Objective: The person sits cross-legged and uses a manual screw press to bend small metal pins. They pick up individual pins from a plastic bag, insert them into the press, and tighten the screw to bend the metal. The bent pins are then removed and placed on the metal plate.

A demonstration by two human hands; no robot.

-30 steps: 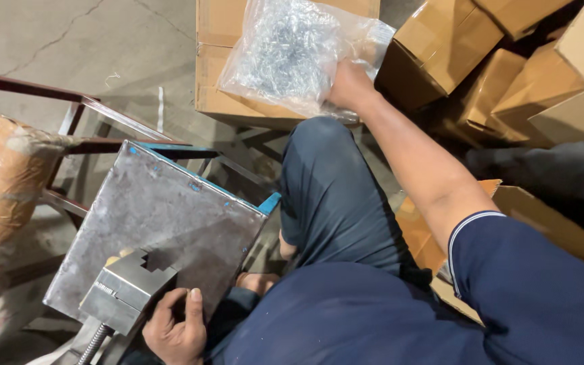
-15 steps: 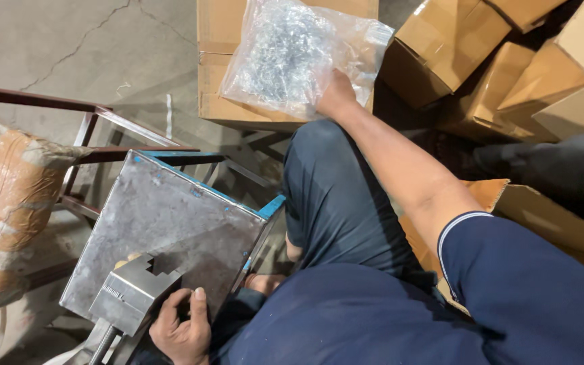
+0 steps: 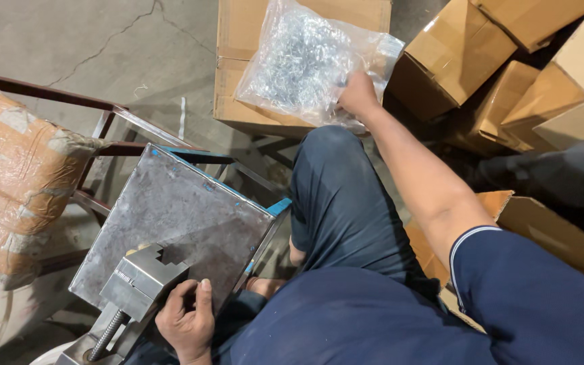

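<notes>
Right now the right hand is gripping the clear bag of metal parts, lying slantwise atop a cardboard box. Meanwhile the left hand is resting, fingers curled, against the small vise at the steel plate's near corner.

The right hand grips the near edge of a clear plastic bag of small metal parts lying on a cardboard box, while the left hand rests beside a metal vise on a grey steel plate.
</notes>
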